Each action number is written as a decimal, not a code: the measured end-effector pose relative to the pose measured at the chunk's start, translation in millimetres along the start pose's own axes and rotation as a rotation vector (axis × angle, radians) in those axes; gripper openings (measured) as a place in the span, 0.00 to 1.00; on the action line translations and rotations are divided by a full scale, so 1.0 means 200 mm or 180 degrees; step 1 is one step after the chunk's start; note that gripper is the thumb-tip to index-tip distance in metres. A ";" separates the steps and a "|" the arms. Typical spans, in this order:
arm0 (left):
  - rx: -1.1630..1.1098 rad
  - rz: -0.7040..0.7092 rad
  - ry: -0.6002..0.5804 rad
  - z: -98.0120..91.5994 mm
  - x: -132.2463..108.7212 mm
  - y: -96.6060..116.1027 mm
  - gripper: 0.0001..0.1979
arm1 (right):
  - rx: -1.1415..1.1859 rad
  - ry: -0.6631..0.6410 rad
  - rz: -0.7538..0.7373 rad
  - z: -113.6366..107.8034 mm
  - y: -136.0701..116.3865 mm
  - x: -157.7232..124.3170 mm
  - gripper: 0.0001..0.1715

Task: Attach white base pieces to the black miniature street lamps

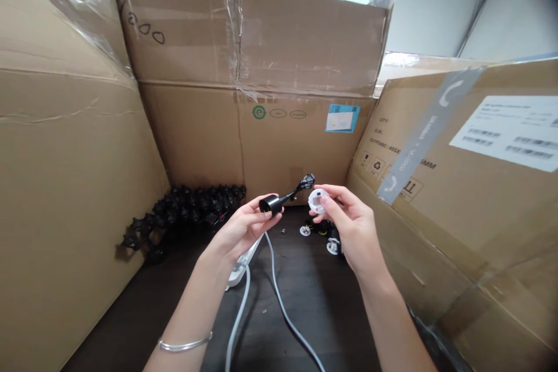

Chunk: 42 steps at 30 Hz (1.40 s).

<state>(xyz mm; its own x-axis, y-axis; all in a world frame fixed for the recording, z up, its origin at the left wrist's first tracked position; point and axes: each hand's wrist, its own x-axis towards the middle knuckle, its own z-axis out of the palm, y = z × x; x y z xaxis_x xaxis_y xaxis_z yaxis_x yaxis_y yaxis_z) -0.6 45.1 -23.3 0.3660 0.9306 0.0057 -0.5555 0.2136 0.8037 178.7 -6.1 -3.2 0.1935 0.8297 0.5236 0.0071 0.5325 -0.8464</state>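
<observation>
Grey cable point(278, 296) lies below hands point(246, 229) clenching black lamp socket point(271, 204) and white ring point(318, 200), cartons point(305, 40) around.

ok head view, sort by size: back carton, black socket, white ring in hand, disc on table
Carton, largest. Socket next. Ring and disc: ring looks bigger but sits nearer the camera, so unsure.

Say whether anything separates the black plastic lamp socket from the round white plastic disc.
Nothing visible: left hand and right hand hold the black lamp socket and white disc apart, only its lead between.
</observation>
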 end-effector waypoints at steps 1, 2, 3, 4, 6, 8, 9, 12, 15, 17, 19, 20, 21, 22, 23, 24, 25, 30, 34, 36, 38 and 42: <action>-0.0125 -0.0014 -0.0002 0.00 -0.01 0.01 0.16 | -0.0044 0.0010 -0.0025 0.00 -0.01 0.00 0.11; -0.0262 -0.0028 0.0009 0.01 -0.02 0.02 0.16 | -0.0096 0.0020 -0.0046 0.00 -0.02 -0.01 0.11; -0.0411 -0.0051 0.0039 0.01 -0.03 0.03 0.17 | -0.0158 0.0024 -0.0058 0.00 -0.02 -0.01 0.11; -0.0569 -0.0085 0.0070 0.02 -0.04 0.03 0.19 | -0.0217 0.0033 -0.0064 0.00 -0.03 -0.01 0.10; -0.0872 -0.0209 0.0078 0.03 -0.05 0.03 0.24 | -0.0285 0.0026 -0.0037 0.00 -0.02 -0.01 0.10; -0.1130 -0.0338 -0.0004 0.05 -0.05 0.03 0.28 | -0.0237 -0.0025 0.0036 0.01 0.00 0.00 0.10; -0.1247 -0.0378 -0.0052 0.05 -0.05 0.02 0.29 | -0.0171 -0.0058 0.0088 0.02 0.02 0.00 0.10; -0.1562 -0.0391 -0.0179 0.07 -0.04 -0.01 0.31 | 0.0111 -0.0108 0.0279 0.04 0.07 0.02 0.13; -0.1706 -0.0386 -0.0322 0.08 -0.04 -0.03 0.32 | 0.0422 -0.0038 0.0388 0.05 0.10 0.03 0.14; -0.1714 -0.0379 -0.0414 0.08 -0.05 -0.04 0.33 | 0.0672 0.0012 0.0443 0.06 0.10 0.03 0.14; -0.1667 -0.0339 -0.0447 0.08 -0.05 -0.05 0.33 | 0.0962 0.0011 0.0515 0.06 0.09 0.03 0.13; -0.1609 -0.0315 -0.0442 0.09 -0.06 -0.06 0.33 | 0.1107 0.0002 0.0541 0.06 0.08 0.03 0.12; -0.1533 -0.0300 -0.0437 0.10 -0.06 -0.08 0.32 | 0.1237 -0.0002 0.0548 0.07 0.08 0.02 0.12; -0.1461 -0.0289 -0.0439 0.12 -0.06 -0.09 0.32 | 0.1341 0.0010 0.0538 0.07 0.08 0.02 0.11; -0.1410 -0.0277 -0.0448 0.13 -0.06 -0.11 0.31 | 0.1407 0.0043 0.0518 0.07 0.08 0.02 0.11; -0.1391 -0.0267 -0.0477 0.16 -0.06 -0.14 0.30 | 0.1426 0.0094 0.0496 0.07 0.08 0.02 0.11; -0.1407 -0.0243 -0.0515 0.18 -0.06 -0.17 0.29 | 0.1393 0.0159 0.0474 0.07 0.08 0.02 0.12; -0.0922 0.0056 -0.0804 0.27 -0.08 -0.27 0.22 | 0.0806 0.0369 0.0426 0.04 0.06 0.01 0.16; 0.0392 0.0733 -0.0800 0.27 -0.09 -0.27 0.21 | 0.0075 0.0432 0.0138 0.01 0.00 0.00 0.14; 0.1149 0.1092 -0.0776 0.25 -0.09 -0.25 0.21 | -0.0227 0.0434 -0.0097 0.01 -0.03 -0.01 0.11; 0.1721 0.1190 -0.0862 0.23 -0.10 -0.21 0.22 | -0.0402 0.0422 -0.0264 0.01 -0.04 -0.01 0.10; 0.1601 0.0785 -0.1235 0.19 -0.11 -0.13 0.23 | -0.0279 0.0296 -0.0173 0.01 0.00 0.01 0.10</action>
<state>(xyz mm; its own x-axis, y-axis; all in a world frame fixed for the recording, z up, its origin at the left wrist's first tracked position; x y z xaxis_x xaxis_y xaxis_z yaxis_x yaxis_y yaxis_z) 33.8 8.6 -21.5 0.5668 0.7402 0.3618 -0.2767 -0.2426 0.9298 176.7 -5.0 -1.8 0.2806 0.7788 0.5610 0.1049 0.5561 -0.8245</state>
